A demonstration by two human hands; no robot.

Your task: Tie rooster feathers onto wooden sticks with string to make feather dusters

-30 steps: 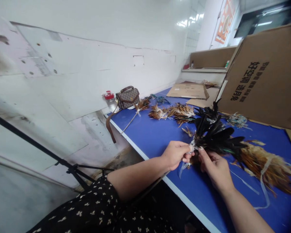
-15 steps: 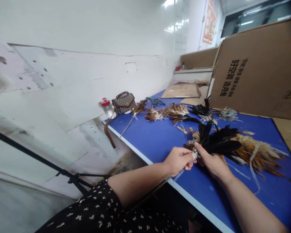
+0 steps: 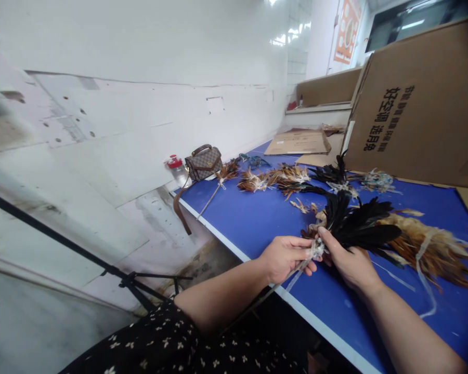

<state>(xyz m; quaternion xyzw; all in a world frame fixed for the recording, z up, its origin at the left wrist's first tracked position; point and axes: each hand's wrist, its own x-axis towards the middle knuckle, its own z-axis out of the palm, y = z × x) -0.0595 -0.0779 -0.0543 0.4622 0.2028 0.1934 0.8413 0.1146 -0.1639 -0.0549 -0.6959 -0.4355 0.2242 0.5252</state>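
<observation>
My left hand (image 3: 286,257) and my right hand (image 3: 347,262) meet over the near edge of a blue table (image 3: 257,218). Both pinch the white-tied quill end of a bunch of black feathers (image 3: 359,223), whose tips fan out to the right. My left fingers are closed round the tie and a pale strip (image 3: 296,278) that hangs off the table edge. My right fingers are closed on the quills just right of it.
A brown feather bundle (image 3: 432,246) lies right of my hands. Several more feather bundles (image 3: 275,179) lie further back. A brown handbag (image 3: 203,162) and a red-capped bottle (image 3: 177,167) stand at the far left corner. A large cardboard box (image 3: 417,109) stands on the right.
The black feather bunch has come down from a raised tilt to lie lower over the table. My hands stay together at its tied end; the view shifted slightly.
</observation>
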